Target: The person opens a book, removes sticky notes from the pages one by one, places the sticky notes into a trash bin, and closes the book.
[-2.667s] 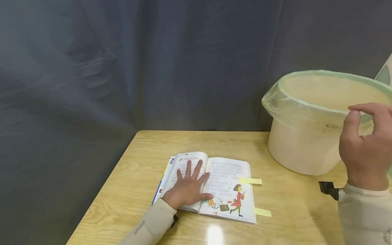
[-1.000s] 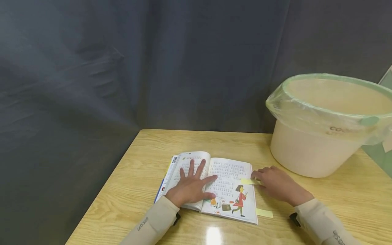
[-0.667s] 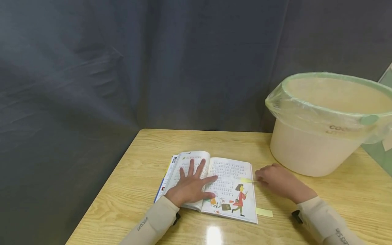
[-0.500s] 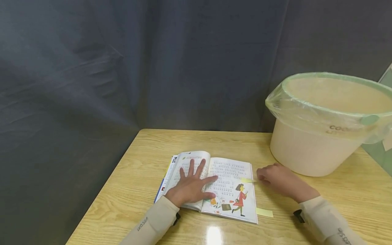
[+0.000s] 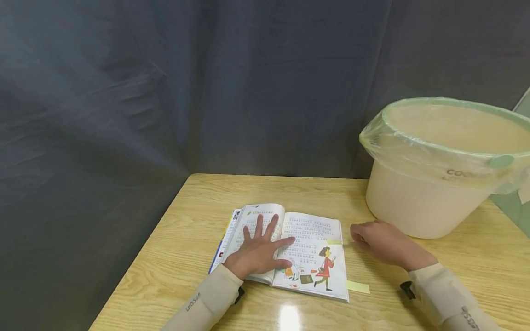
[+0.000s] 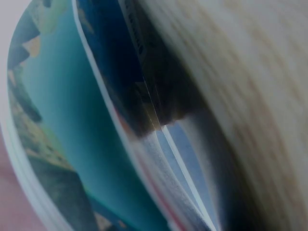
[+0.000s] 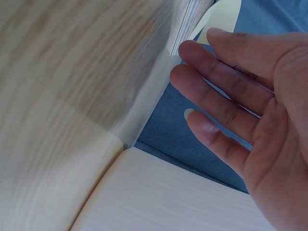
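An open book (image 5: 306, 230) with printed text and a drawing of a walking figure lies on the table. My left hand (image 5: 258, 255) rests on it with fingers spread, across the left page and the fold. At the right page's edge, my right hand (image 5: 381, 241) pinches a yellow sticky strip (image 7: 225, 17) between thumb and index finger. Part of that strip shows on the page, the rest hidden by the hand in the head view. A second yellow sticky strip (image 5: 358, 287) juts out lower from the same edge. The left wrist view shows curved book pages (image 6: 62, 96) up close.
A large cream bucket (image 5: 414, 202) with a green rim and a clear plastic liner stands at the right, just behind my right hand. Dark curtain (image 5: 269, 87) hangs behind the wooden table (image 5: 174, 239).
My right hand has come down from beside the bucket to the upper strip, and then edged rightward while pinching it. Less of the strip shows on the page. My left hand has stayed put.
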Motion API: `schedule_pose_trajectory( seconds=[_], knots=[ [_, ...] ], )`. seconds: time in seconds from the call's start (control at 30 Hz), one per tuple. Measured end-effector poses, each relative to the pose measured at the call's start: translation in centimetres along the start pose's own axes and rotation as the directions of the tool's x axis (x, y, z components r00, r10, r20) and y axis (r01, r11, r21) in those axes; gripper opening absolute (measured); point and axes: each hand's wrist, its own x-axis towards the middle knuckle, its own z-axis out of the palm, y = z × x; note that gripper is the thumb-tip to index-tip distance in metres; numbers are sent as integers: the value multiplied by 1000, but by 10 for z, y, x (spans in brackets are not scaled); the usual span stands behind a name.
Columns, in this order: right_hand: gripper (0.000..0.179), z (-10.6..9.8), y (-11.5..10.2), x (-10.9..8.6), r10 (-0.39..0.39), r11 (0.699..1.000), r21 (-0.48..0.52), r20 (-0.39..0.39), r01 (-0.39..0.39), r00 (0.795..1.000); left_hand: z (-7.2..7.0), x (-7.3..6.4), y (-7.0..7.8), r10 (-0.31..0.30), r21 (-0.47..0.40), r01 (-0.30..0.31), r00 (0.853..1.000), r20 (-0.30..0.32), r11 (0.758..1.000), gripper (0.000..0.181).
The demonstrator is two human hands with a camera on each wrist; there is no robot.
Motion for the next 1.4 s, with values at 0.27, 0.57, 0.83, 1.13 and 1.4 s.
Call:
schedule_pose_trajectory(
  seconds=[0.27,0.57,0.83,1.13,1.4],
  knots=[
    [32,2,5,-2,-5,1000,-9,-2,5,1000,0,0,0,0,-10,0,1000,2,1000,61],
    [33,-2,13,-4,2,999,-43,-75,-5,997,0,-1,0,-4,-11,4,1000,3,1000,61],
    [31,-23,6,1,-67,997,-49,-225,57,972,-4,-6,-4,-10,4,10,1000,-2,1000,61],
    [21,-66,5,-7,37,998,-27,-320,-48,947,-3,-2,7,2,-8,-2,1000,5,1000,62],
    [23,-102,1,-21,61,992,-65,-488,-107,870,-2,3,15,26,10,-26,1000,15,1000,62]
  ],
)
